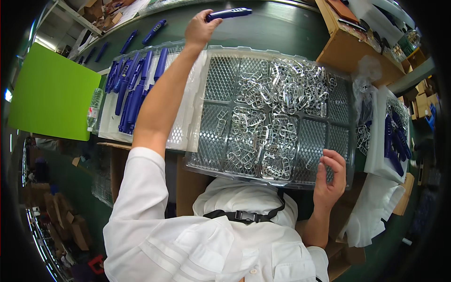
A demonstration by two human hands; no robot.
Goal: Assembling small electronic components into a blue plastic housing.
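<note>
My left hand (199,29) reaches far forward, its fingers closed round one end of a dark-blue, tube-like plastic part (231,13) with a silvery slotted piece on its side. The part lies nearly level, pointing right. Near the front right corner of a clear compartment tray (206,101), my right hand (331,181) hovers with loosely curled fingers and thumb apart; I see nothing between them. Heaps of small shiny metal loop-shaped pieces (298,87) fill the tray's middle compartments. A few more lie in the outer ones.
Left of the tray, several blue tube parts (134,101) lie in a white tray (109,127). More sit on the green belt (181,23). A plastic bottle (93,110) and a bright green panel (51,94) stand at left. A white foam box (376,136) holds blue parts at right.
</note>
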